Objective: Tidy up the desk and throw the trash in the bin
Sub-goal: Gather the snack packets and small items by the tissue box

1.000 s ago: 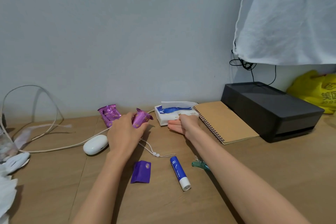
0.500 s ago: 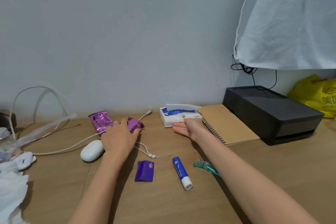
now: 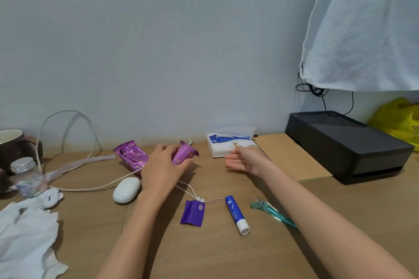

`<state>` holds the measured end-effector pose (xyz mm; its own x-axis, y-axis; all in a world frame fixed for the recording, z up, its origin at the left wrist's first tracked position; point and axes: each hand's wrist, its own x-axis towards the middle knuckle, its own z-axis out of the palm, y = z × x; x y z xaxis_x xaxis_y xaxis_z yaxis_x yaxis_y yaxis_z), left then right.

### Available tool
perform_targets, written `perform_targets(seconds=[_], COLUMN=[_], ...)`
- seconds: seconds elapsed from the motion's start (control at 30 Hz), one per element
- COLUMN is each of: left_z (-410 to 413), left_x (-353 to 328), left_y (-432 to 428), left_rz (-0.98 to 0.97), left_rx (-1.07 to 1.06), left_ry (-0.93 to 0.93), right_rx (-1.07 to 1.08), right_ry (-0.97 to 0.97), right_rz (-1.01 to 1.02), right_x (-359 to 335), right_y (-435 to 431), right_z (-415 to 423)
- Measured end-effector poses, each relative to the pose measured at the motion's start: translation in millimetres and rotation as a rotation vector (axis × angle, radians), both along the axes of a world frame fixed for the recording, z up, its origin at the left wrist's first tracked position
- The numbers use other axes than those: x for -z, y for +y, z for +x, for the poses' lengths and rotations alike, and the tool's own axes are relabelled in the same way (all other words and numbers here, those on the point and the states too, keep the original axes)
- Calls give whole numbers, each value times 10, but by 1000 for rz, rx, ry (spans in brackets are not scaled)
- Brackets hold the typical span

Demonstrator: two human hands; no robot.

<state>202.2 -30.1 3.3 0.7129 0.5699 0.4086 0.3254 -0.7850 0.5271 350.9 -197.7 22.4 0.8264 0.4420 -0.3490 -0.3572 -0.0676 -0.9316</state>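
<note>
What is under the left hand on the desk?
The left hand covers part of a purple snack wrapper, gripping it between thumb and fingers. A beige cable passes beneath the hand. The wrapper's left part and the cable's middle stretch are hidden.

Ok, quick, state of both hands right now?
Left hand: grips the purple snack wrapper nearer the tissue pack.
Right hand: open, empty, beside that pack.

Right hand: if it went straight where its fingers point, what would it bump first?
Probably the purple wrapper the left hand holds; the right hand points at it, though depth is unclear.
</note>
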Motion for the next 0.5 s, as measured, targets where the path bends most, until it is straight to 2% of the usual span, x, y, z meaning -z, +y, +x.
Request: perform_targets(seconds=[0.13, 0.3, 0.4, 0.5], left_z=[-49, -218, -360, -531], left_x=[-119, -181, -192, -192], left_y=[-115, -175, -155, -146], left_rz=[-118, -78, -82, -48], left_rx=[167, 233, 208, 180], left_ry=[-69, -54, -54, -14], right_rx=[-144, -296, -376, -419], right_ry=[-286, -702, -787, -765], right_rz=[-107, -440, -708, -986], right_x=[-195, -363, -290, -138], right_y=[-211, -591, -908, -1157], right_z=[-265, -636, -750, -812])
